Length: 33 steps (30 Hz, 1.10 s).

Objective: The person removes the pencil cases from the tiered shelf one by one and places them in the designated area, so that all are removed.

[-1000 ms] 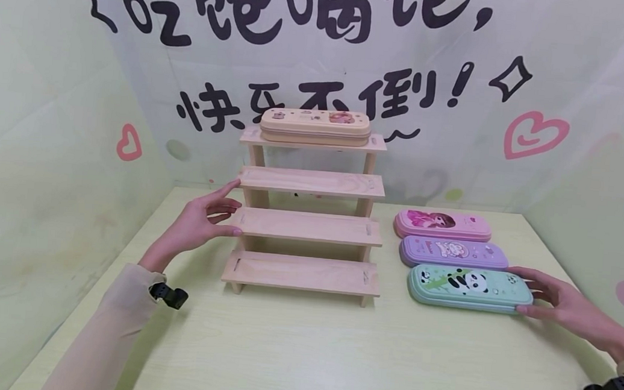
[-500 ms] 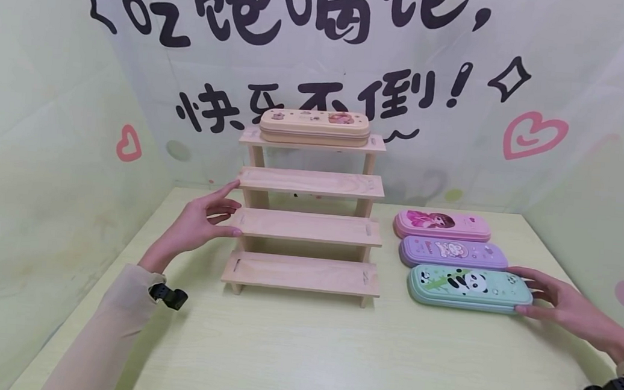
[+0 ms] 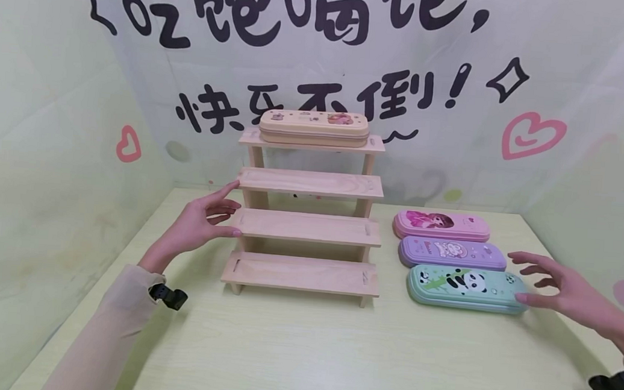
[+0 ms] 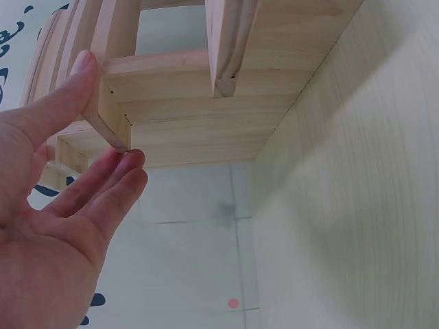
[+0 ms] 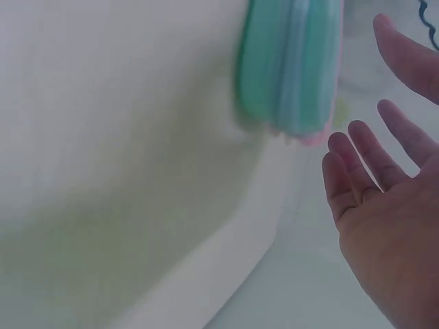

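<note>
A four-step wooden display rack (image 3: 307, 226) stands on the table. My left hand (image 3: 196, 223) holds its left side; the left wrist view shows the thumb and fingers (image 4: 113, 188) on either side of a board end. A cream pencil case (image 3: 314, 129) lies on the top step. To the right of the rack lie a pink pencil case (image 3: 464, 227), a purple pencil case (image 3: 427, 251) and a green panda pencil case (image 3: 468, 289), one in front of another. My right hand (image 3: 571, 295) hovers at the green case's right end, fingers spread, holding nothing.
The pale table (image 3: 301, 351) runs in front of the rack and the cases. A printed backdrop (image 3: 428, 161) closes off the back, with pale side walls (image 3: 603, 221) left and right.
My right hand has let go of the green pencil case's right end and risen slightly, its fingers opening. The left hand, the rack and the cases have stayed put.
</note>
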Each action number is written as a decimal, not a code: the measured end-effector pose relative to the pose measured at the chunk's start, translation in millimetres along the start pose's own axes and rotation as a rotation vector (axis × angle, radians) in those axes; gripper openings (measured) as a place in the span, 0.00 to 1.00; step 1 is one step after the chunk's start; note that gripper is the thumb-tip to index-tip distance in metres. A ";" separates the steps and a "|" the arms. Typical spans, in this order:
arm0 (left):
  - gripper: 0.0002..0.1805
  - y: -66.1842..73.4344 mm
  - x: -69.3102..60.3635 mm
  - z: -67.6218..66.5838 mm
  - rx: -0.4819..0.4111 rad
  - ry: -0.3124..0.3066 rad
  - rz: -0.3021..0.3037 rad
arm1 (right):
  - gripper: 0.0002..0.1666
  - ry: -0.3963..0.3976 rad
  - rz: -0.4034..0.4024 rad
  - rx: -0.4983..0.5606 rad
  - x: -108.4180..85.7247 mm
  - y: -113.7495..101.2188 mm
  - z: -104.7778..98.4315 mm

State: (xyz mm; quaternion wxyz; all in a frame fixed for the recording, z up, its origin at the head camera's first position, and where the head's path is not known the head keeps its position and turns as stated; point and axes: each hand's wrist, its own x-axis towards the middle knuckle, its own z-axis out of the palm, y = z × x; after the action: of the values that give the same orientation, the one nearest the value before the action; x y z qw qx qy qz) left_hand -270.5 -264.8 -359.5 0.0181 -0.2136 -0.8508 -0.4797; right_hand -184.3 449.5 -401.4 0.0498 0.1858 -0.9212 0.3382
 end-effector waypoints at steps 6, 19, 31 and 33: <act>0.58 0.3 0.6 0.0 0.000 -0.001 -0.002 | 0.44 -0.011 -0.059 -0.034 20.4 -23.9 0.7; 0.58 0.6 0.3 -0.1 0.006 -0.006 0.001 | 0.42 -0.050 -0.107 -0.044 79.7 -79.6 8.1; 0.58 0.3 0.6 0.1 0.003 -0.001 0.010 | 0.42 -0.088 -0.118 0.008 132.3 -135.4 22.2; 0.58 -0.9 1.1 0.0 0.004 -0.001 0.016 | 0.41 -0.084 -0.124 0.025 140.5 -141.6 23.5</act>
State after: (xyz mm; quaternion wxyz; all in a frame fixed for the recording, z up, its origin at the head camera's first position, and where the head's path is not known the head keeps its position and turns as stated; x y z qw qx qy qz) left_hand -271.9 -264.8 -360.0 0.0219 -0.2204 -0.8502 -0.4776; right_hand -260.4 291.7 -303.2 0.0297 0.2569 -0.9049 0.3380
